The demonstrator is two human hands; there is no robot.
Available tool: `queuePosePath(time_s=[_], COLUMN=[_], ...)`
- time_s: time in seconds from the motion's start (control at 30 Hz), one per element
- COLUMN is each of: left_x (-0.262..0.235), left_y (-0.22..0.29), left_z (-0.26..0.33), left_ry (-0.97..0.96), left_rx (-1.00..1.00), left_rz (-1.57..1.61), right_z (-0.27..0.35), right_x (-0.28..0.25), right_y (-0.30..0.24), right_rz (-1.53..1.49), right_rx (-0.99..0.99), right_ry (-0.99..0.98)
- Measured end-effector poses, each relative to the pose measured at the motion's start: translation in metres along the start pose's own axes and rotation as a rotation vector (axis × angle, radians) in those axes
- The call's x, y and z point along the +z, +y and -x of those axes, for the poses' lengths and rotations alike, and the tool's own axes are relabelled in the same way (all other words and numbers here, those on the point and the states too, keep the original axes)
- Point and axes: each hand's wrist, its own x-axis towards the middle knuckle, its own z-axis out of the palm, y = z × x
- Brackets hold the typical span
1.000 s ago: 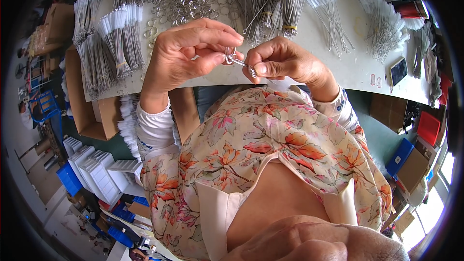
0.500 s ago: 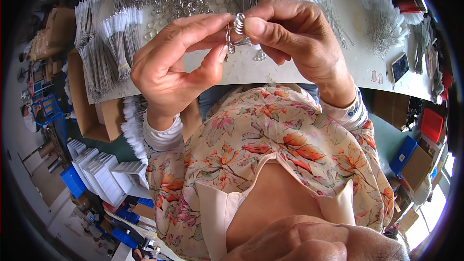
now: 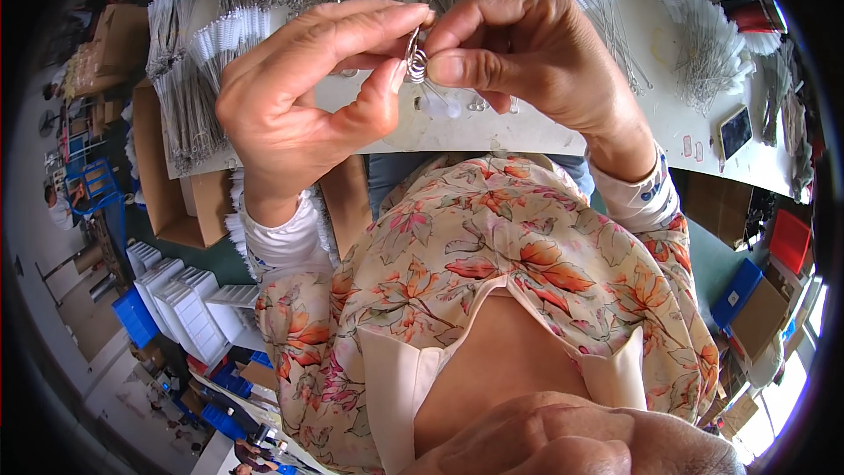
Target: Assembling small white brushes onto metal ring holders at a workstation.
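Along the left of the table (image 3: 422,136) we see bundles of thin wire brushes (image 3: 189,97) laid side by side, with cardboard boxes (image 3: 163,185) below its edge and blue and white crates (image 3: 180,303) on the floor. Our left hand (image 3: 308,105) is raised close to the camera, thumb and forefinger pressed together on a small metal ring (image 3: 417,62). The ring sits between both hands, above the table's front edge. Our right hand (image 3: 527,57) pinches the same ring from the other side, thumb flat against it, with a few thin wire stems trailing down from it. Further right lie more loose brushes (image 3: 703,53), then a dark phone (image 3: 735,130).

We judge the grip delicate: the ring is tiny and held only by fingertips, so a slight twist could spring it loose or let the stems slide out and drop among the heap below.

How many stems hang on the ring we cannot tell; the fingers cover most of it, and the far table edge is cut off.
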Motion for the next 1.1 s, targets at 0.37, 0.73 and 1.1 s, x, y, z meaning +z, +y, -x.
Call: queuePosePath(time_s=[0.37,0.73,1.1], left_x=[-0.014,-0.005,-0.017], left_y=[-0.007,0.000,0.000], left_z=[-0.012,-0.004,-0.008], left_ry=[-0.265,-0.059,-0.182], left_rx=[-0.216,-0.227,-0.323], left_rz=[0.301,0.245,0.227], right_z=[0.004,0.006,0.001], right_x=[0.003,0.020,0.017], right_y=[0.002,0.010,0.006], right_rz=[-0.038,0.078,0.261], right_rx=[-0.066,-0.251,-0.340], right_ry=[0.041,0.279,0.214])
